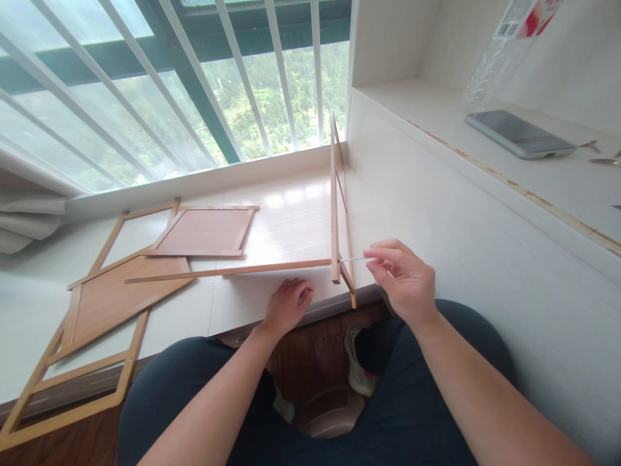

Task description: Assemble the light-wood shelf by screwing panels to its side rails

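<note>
Running below a barred window (243, 77), a white ledge (291, 223) bears wooden panels (208, 232).

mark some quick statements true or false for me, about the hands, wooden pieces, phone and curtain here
1. The right hand holds a thin pale tool. True.
2. The left hand grips the phone. False: the phone lies on the ledge at the right.
3. The wooden frame beside the tool lies flat. False: it stands upright.
4. The smaller flat panel is left of that frame. True.
5. The curtain is at the picture's right edge. False: left edge.
</note>
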### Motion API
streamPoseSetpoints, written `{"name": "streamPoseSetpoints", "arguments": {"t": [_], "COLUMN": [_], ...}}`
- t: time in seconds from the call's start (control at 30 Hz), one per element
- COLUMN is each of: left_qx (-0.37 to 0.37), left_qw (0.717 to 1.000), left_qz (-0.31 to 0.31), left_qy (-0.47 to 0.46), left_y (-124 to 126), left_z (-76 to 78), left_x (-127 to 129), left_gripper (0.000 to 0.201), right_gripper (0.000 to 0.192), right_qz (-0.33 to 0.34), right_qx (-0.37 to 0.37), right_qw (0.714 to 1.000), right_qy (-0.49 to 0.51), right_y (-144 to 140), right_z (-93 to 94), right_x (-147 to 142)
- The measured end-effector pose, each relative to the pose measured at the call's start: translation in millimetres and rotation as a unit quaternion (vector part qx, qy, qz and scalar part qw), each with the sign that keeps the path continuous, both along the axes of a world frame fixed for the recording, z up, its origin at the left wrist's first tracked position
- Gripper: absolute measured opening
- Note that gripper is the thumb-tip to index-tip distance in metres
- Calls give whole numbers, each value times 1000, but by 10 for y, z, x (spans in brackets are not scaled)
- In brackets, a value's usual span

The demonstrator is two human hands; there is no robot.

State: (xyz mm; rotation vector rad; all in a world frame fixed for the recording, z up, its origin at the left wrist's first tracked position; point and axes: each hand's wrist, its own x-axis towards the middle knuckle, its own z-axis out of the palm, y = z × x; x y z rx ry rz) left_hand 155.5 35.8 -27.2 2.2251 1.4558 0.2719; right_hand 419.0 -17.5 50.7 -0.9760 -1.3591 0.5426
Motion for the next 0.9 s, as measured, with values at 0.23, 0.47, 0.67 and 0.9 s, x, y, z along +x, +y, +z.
{"name": "streamPoseSetpoints", "arguments": {"t": [0.23, 0.47, 0.67, 0.9], "left_qx": [2, 7, 5, 4], "left_qw": [1000, 1000, 1000, 1000], "left_qz": [-2, 0, 1, 1], "left_qy": [-5, -5, -5, -8], "left_y": [0, -1, 0, 2], "left_z": [-21, -47, -44, -31], "left_x": [-5, -10, -12, -11], "left_gripper": [18, 17, 17, 17], "right_gripper": [27, 18, 8, 11], "right_qz": [-33, -46, -50, -43], "right_qx": [60, 47, 2, 16], "right_qw": [996, 996, 998, 999], "right_qy": [-54, -56, -28, -14], "right_y": [32, 28, 42, 30], "right_z": [24, 1, -51, -80], "right_x": [-2, -23, 12, 17]}}
